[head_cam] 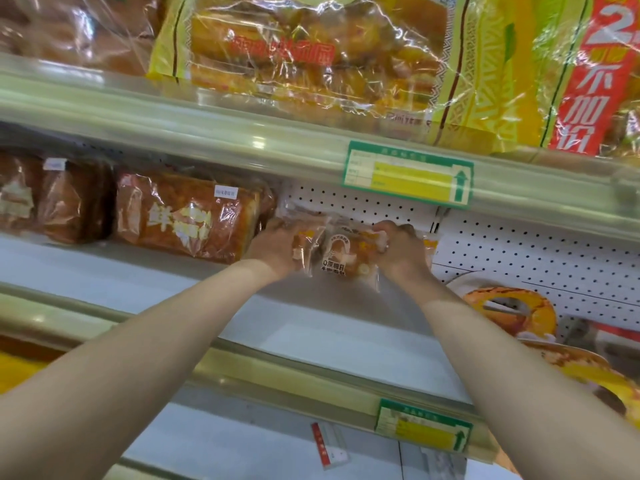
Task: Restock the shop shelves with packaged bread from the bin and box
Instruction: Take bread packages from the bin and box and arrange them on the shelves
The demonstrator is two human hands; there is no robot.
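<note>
Where the smooth white shelf (304, 327) meets dotted pegboard (519, 244), left hand (273, 245) and right hand (401, 247) clasp one crinkly clear-wrapped bread packet (337, 252).

Red banner (604, 74) reads "2" and "不加价"; loaf wrapper (187, 220) shows "鲜"

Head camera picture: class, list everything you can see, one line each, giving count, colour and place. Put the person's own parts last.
Small bread pack: one, clear wrap over orange-brown bread, held at the back of the middle shelf.
Brown loaves: at least two, clear bags with white print, middle shelf left.
Large bread bags: several, yellow-green and red, top shelf.
Price tags: two, green and yellow, on shelf rails.
Pegboard: one, white with black holes, behind the middle shelf.
Red-edged strip: one, lowest shelf.
Left hand: one, gripping the pack's left side.
Right hand: one, gripping its right side.
</note>
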